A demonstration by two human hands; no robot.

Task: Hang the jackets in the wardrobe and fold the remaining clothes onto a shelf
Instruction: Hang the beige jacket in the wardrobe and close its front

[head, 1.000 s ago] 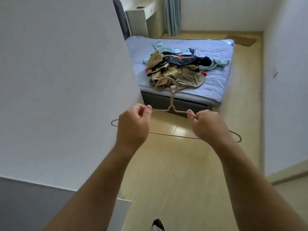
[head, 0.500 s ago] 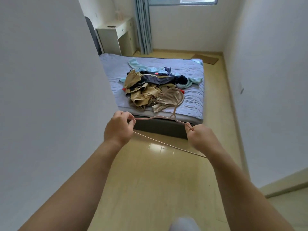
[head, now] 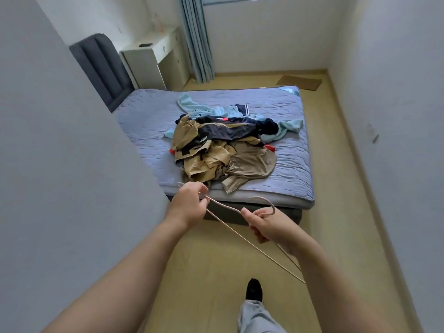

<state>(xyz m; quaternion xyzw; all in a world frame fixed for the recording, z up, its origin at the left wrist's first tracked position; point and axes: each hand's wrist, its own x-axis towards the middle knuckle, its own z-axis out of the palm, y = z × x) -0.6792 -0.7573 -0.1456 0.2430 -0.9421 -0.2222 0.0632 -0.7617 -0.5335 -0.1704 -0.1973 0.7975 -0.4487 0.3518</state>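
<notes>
Our left hand point(head: 189, 205) pinches one shoulder of the thin pinkish wire hanger point(head: 224, 205); our right hand point(head: 266, 227) grips its neck. We judge it light and springy. Soft, limp tan-and-navy jackets point(head: 216, 150) lie heaped on the far lilac quilted bed point(head: 290, 164); we'd lift by the collar.

A thin pink wire hanger point(head: 223, 205) is held tilted in the air, hook uppermost, near the foot of the bed point(head: 288, 164). Tan, navy and pale blue clothes point(head: 216, 150) lie heaped on the bed.
</notes>
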